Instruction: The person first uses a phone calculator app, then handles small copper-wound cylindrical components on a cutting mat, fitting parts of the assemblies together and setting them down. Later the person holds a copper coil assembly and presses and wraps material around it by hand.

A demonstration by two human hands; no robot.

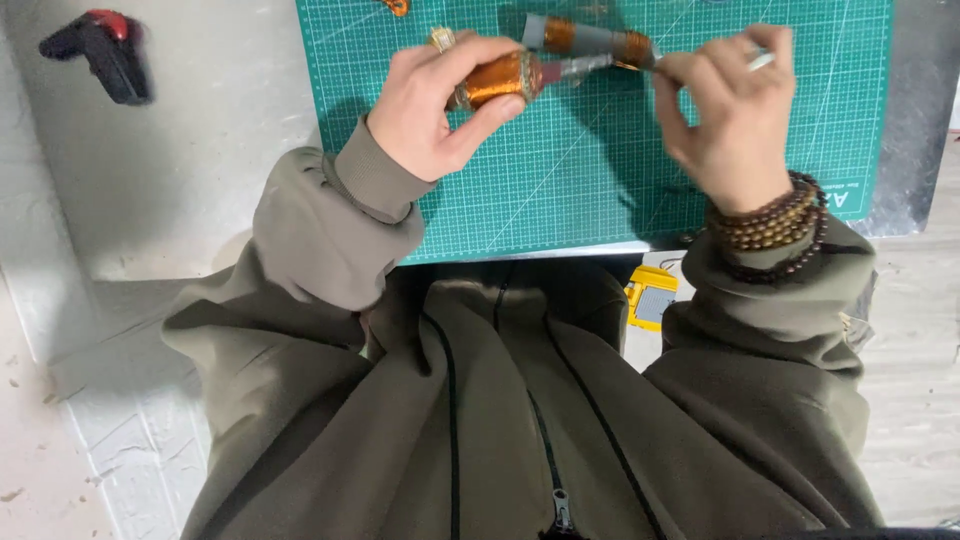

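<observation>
My left hand (440,105) grips a copper-wound motor rotor (497,78) by its coil, holding it above a green cutting mat (600,170). My right hand (735,110) pinches a thin silvery tool (762,60) whose tip reaches toward the rotor's grey shaft end (575,68). A second rotor (588,38), grey with copper bands, lies on the mat just behind the held one. Brown bead bracelets (775,225) circle my right wrist. Both arms wear olive sleeves.
A black and red tool (100,50) lies on the grey tabletop (180,150) at the far left. Below the table edge a small yellow object (650,297) shows beside my jacket. A small orange piece (397,6) sits at the mat's top edge.
</observation>
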